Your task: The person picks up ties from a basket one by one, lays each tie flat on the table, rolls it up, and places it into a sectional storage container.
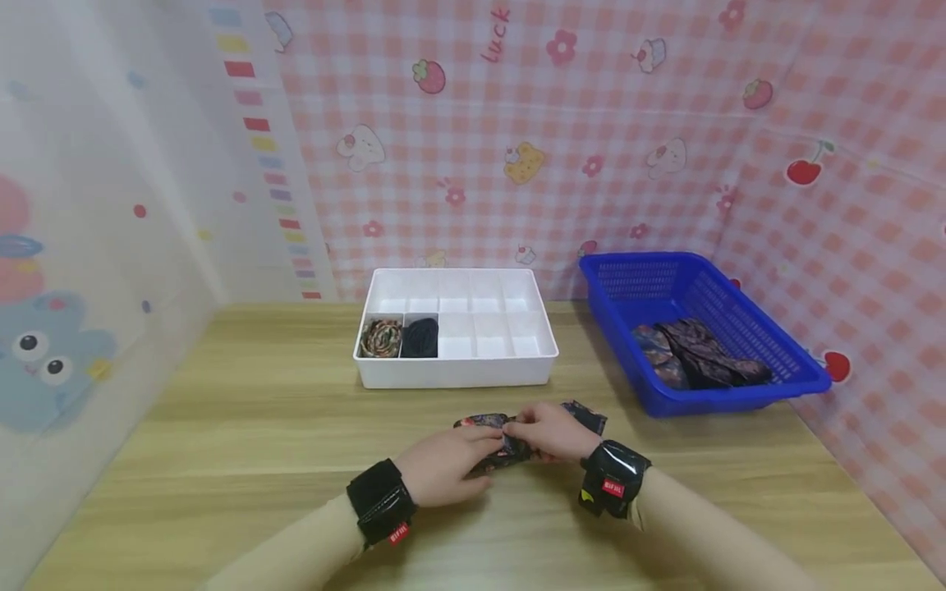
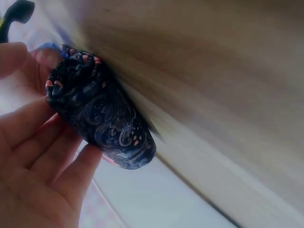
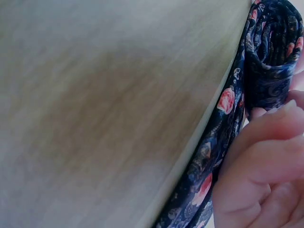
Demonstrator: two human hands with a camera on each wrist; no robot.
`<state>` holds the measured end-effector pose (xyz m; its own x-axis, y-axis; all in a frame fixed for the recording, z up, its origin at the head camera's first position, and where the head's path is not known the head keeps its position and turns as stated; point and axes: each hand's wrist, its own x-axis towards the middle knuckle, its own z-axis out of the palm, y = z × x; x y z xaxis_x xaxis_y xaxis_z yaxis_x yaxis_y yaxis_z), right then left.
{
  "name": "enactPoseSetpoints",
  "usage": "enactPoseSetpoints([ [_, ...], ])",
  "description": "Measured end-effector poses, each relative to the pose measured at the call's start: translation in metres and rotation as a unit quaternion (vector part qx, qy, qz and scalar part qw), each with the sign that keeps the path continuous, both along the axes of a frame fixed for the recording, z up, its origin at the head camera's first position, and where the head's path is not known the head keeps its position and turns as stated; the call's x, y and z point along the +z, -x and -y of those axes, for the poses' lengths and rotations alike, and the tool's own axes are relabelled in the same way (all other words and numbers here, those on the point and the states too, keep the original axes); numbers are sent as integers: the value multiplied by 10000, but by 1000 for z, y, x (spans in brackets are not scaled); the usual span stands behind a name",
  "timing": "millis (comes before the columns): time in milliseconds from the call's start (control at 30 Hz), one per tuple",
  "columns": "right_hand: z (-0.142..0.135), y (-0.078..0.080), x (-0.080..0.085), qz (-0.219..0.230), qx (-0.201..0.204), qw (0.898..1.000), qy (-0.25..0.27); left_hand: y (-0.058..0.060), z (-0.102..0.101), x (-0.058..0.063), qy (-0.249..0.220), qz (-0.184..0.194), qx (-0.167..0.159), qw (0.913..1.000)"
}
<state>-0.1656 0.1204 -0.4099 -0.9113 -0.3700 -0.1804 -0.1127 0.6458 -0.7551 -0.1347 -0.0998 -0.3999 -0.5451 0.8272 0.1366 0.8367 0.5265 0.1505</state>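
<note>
A dark navy cloth strip with pink flowers (image 1: 491, 421) lies on the table, its left part wound into a roll. Its flat tail (image 1: 587, 417) extends to the right, beyond the right hand. Fairly straight fingers of my left hand (image 1: 447, 468) rest against the roll (image 2: 107, 114), the thumb apart from it. My right hand (image 1: 556, 431) has curled fingers and grips the cloth beside the roll (image 3: 270, 85). In the right wrist view the unrolled length (image 3: 209, 156) runs down along the tabletop.
Behind the hands stands a white divided box (image 1: 454, 373); two front-left compartments hold a brown patterned roll (image 1: 381, 338) and a black roll (image 1: 420, 337). At the right, a blue basket (image 1: 727, 400) contains patterned cloths (image 1: 702, 353). Printed sheets (image 1: 517, 205) hang behind the wooden table (image 1: 281, 427).
</note>
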Motion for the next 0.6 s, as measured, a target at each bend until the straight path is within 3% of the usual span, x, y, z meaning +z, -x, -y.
enactPoseSetpoints([
  [133, 1, 2, -1, -68, 49, 9999, 103, -1, -3, -1, 61, -210, -10, 9998],
  [267, 9, 4, 0, -85, 217, 9996, 144, 0, 14, 1, -574, 418, 136, 9974],
  [367, 16, 3, 1, 1, 269, 9996, 99, 0, 35, 1, -1179, 938, 711, 9860],
  [467, 23, 2, 3, 174, 248, 9995, -10, -3, 55, -1, -1459, 1373, 1318, 9708],
  [600, 36, 1, 5, 316, 466, 9982, -203, -8, 73, -2, -1565, 2058, 1665, 9515],
])
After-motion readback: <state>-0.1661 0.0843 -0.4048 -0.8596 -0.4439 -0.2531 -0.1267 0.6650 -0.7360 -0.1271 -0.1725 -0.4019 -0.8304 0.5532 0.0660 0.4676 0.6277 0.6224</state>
